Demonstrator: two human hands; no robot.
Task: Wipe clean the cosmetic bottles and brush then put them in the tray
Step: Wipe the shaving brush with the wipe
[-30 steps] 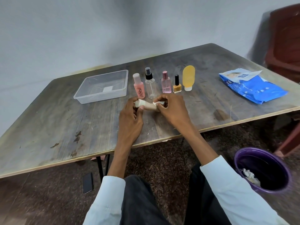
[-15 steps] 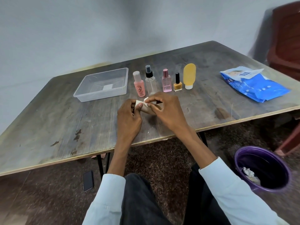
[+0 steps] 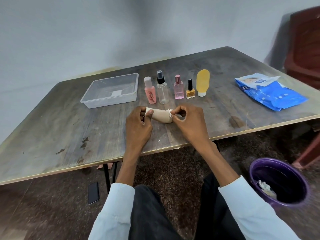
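Note:
My left hand (image 3: 138, 126) grips the cap end of a beige tube (image 3: 160, 116) held sideways just above the table. My right hand (image 3: 188, 122) pinches a small white wipe (image 3: 170, 113) against the tube's other end. Behind them stands a row: a pink bottle (image 3: 150, 91), a clear spray bottle (image 3: 162, 90), a pink perfume bottle (image 3: 178, 88), a yellow nail polish (image 3: 190, 90) and a yellow tube on its cap (image 3: 202, 83). The clear plastic tray (image 3: 97, 103) sits at the left of the row, with nothing in it. No brush is visible.
A blue pack of wipes (image 3: 270, 92) lies at the table's right. A purple bin (image 3: 278, 182) with used wipes stands on the floor at the right. A phone (image 3: 93, 193) lies on the floor under the wooden table (image 3: 52, 129). A dark red chair (image 3: 304, 47) is at far right.
My right hand has slid the wipe rightward along the beige tube, from near the cap to its far end, uncovering the tube's body. My left hand keeps its grip.

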